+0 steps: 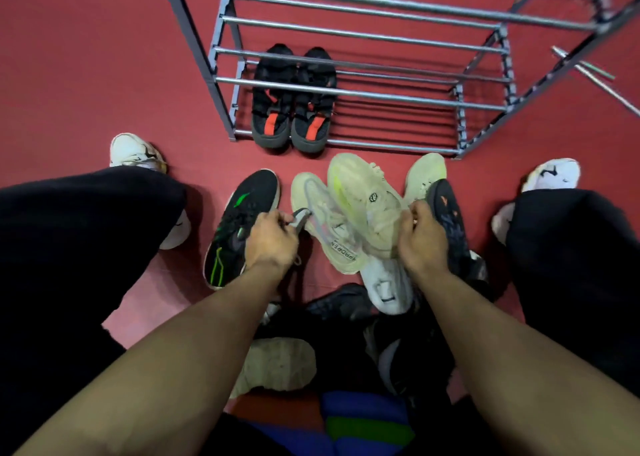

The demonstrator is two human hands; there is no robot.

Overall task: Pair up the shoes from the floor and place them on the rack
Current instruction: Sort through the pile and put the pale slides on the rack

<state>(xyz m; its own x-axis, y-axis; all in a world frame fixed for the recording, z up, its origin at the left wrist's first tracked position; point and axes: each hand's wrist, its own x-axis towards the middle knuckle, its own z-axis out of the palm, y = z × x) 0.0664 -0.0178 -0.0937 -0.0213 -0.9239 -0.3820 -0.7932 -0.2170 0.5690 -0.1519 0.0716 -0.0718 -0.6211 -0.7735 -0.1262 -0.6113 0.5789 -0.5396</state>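
Squatting before the rack (221,85), the person pinched the heel tab of a cream shoe (325,220) in the left hand (272,239), while the right hand (420,236) gripped a cream shoe with a yellow stripe (363,196). Both shoes lay just in front of the rack, near the black-and-red pair (294,109) on its lowest rails.

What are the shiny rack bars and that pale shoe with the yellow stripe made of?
The grey shoe rack's bars look like polished metal tubes, since they gleam. The cream shoe with the neon-yellow stripe seems to be soft knit fabric, matte and wrinkled, probably with a rubbery sole.
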